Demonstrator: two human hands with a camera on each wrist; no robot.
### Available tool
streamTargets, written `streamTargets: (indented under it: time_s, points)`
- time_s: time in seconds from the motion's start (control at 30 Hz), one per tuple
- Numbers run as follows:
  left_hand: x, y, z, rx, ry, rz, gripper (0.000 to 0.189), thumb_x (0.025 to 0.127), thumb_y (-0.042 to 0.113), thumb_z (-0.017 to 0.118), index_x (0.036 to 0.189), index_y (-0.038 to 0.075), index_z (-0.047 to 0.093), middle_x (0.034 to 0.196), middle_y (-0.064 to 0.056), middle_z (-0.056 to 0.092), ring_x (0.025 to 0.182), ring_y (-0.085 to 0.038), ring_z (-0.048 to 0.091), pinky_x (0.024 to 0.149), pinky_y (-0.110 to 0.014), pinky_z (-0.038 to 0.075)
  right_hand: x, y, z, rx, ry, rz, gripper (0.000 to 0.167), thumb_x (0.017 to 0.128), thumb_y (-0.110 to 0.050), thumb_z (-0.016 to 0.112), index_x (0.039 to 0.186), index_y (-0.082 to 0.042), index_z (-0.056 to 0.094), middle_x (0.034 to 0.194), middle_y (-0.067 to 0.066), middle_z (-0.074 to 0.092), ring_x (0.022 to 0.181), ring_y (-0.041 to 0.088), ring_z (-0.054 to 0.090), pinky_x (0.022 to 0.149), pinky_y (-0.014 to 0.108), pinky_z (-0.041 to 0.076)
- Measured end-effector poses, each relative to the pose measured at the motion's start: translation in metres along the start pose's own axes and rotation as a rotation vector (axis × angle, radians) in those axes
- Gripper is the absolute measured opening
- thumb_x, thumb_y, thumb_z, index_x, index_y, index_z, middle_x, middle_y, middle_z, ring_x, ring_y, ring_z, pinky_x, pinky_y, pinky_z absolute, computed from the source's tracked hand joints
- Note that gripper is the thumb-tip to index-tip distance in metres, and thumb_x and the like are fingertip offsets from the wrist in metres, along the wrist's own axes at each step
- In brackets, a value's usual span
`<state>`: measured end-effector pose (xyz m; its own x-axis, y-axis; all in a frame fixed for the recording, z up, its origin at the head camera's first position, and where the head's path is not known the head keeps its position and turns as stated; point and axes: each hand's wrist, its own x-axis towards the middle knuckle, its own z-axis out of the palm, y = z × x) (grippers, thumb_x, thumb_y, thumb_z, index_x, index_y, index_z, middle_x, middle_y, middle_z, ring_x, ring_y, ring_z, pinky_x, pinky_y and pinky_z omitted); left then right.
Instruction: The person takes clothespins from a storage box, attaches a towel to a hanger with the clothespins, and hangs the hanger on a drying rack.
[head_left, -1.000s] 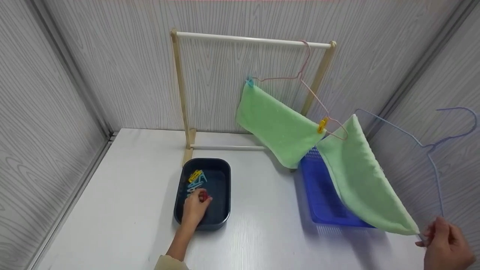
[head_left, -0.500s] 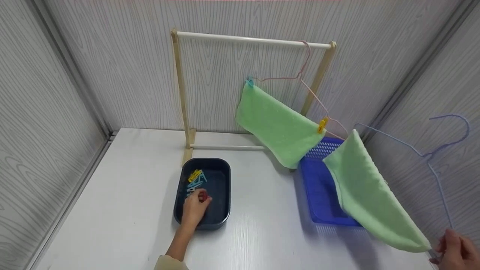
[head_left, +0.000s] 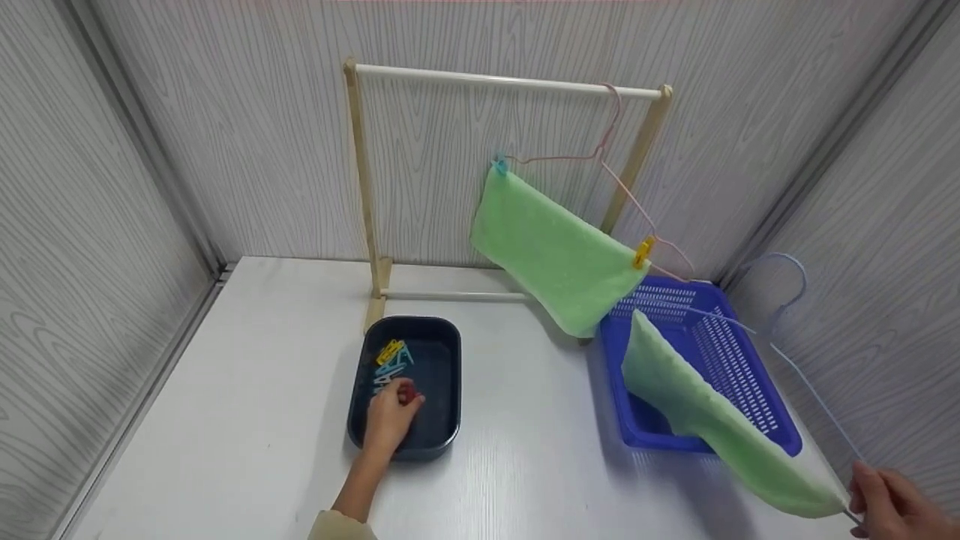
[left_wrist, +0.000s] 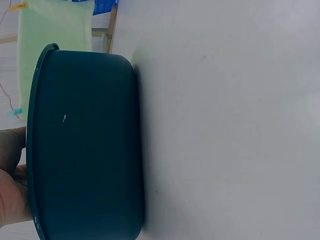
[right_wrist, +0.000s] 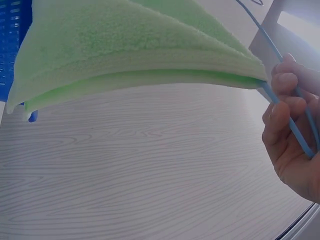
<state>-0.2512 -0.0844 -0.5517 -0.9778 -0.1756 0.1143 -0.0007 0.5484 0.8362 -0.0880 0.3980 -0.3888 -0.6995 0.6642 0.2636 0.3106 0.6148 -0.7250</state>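
Observation:
In the head view my left hand (head_left: 390, 416) is down in a dark oval basin (head_left: 456, 375), pinching a red clothespin (head_left: 406, 392) mostly covered by the fingers. Beside it lie yellow clothespins (head_left: 390, 352) and blue clothespins (head_left: 390, 370). At the lower right, my right hand (head_left: 892, 501) grips one end of a blue wire hanger (right_wrist: 300, 138), its fingers curled round the wire in the right wrist view. A folded light green towel (head_left: 697, 409) hangs over the hanger's bar, sagging above a blue basket (head_left: 750, 390). In the left wrist view the basin's wall hides the fingertips.
A rack with a white rod (head_left: 480, 77) stands at the back. From it hangs a pink hanger (head_left: 630, 193) with another green towel (head_left: 559, 251), fastened by one blue and one yellow clothespin. Walls enclose the white table (head_left: 517, 420).
The blue hanger has swung left and tilted lower, its towel sinking and folding narrower, so more of the basket shows. My right hand has moved down slightly. My left hand stays put.

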Motion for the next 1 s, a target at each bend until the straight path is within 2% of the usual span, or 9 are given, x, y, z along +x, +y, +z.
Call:
streamTargets:
  time_s: [0.07,0.2,0.27,0.37,0.47,0.57,0.83,1.0]
  points:
    - [0.000,0.000,0.000,0.004,0.000,0.005,0.029,0.081,0.009,0.069,0.105,-0.005,0.061,0.093,-0.015,0.063,0.086,-0.027,0.059,0.076,-0.042,0.048,0.000,-0.002,0.000,-0.025,-0.020,-0.031,0.035,0.098,-0.016,0.044,0.069,0.002,0.051,0.054,0.001,0.042,0.038,0.013,0.036,0.034,0.020,0.037]
    - [0.000,0.000,-0.001,0.002,0.002,0.006,0.028,0.081,0.008,0.069,0.105,-0.005,0.061,0.093,-0.015,0.063,0.086,-0.027,0.059,0.076,-0.041,0.048,0.001,-0.007,0.002,0.026,-0.013,-0.094,0.032,0.095,-0.010,0.049,0.068,0.004,0.054,0.052,0.001,0.044,0.037,0.010,0.039,0.034,0.018,0.038]
    - [0.000,0.000,-0.001,0.000,0.001,0.013,0.029,0.081,0.008,0.069,0.105,-0.006,0.061,0.093,-0.015,0.063,0.085,-0.027,0.059,0.075,-0.042,0.048,0.002,-0.009,0.003,0.048,0.005,-0.158,0.028,0.093,-0.006,0.053,0.067,0.006,0.057,0.051,0.000,0.044,0.037,0.008,0.039,0.034,0.015,0.038]
    - [0.000,0.000,-0.002,-0.003,-0.004,0.026,0.029,0.081,0.008,0.069,0.106,-0.006,0.060,0.092,-0.016,0.062,0.085,-0.028,0.059,0.073,-0.042,0.048,0.006,-0.012,0.007,0.030,-0.004,-0.227,0.025,0.092,-0.004,0.054,0.070,0.007,0.058,0.052,0.001,0.045,0.039,0.007,0.040,0.036,0.014,0.038]
    - [0.000,0.000,-0.003,-0.008,-0.008,0.031,0.029,0.082,0.008,0.069,0.106,-0.006,0.060,0.092,-0.016,0.062,0.085,-0.028,0.059,0.073,-0.042,0.048,0.013,-0.013,0.012,0.042,-0.022,-0.260,0.024,0.092,-0.004,0.054,0.072,0.007,0.059,0.054,0.001,0.046,0.040,0.007,0.041,0.038,0.013,0.039]
    - [-0.001,0.001,-0.003,-0.016,-0.010,0.022,0.029,0.082,0.008,0.068,0.106,-0.005,0.060,0.093,-0.015,0.062,0.085,-0.028,0.059,0.074,-0.042,0.048,0.020,-0.014,0.018,0.105,-0.020,-0.295,0.021,0.091,-0.002,0.056,0.074,0.008,0.061,0.054,0.001,0.048,0.042,0.006,0.043,0.038,0.013,0.040]
    - [-0.001,0.005,-0.004,-0.050,-0.011,0.018,0.029,0.083,0.013,0.069,0.106,-0.004,0.061,0.091,-0.012,0.063,0.083,-0.024,0.059,0.073,-0.039,0.048,0.039,-0.016,0.035,0.315,-0.013,-0.529,0.012,0.084,0.011,0.059,0.072,0.012,0.062,0.054,-0.003,0.051,0.044,0.002,0.044,0.038,0.012,0.040]
    - [0.000,0.005,-0.005,-0.075,-0.017,0.038,0.030,0.087,0.018,0.065,0.108,-0.003,0.061,0.092,-0.011,0.063,0.084,-0.023,0.058,0.075,-0.038,0.048,0.047,-0.017,0.044,0.371,-0.036,-0.591,0.012,0.084,0.012,0.058,0.072,0.014,0.061,0.055,-0.001,0.051,0.044,0.003,0.043,0.038,0.011,0.039]
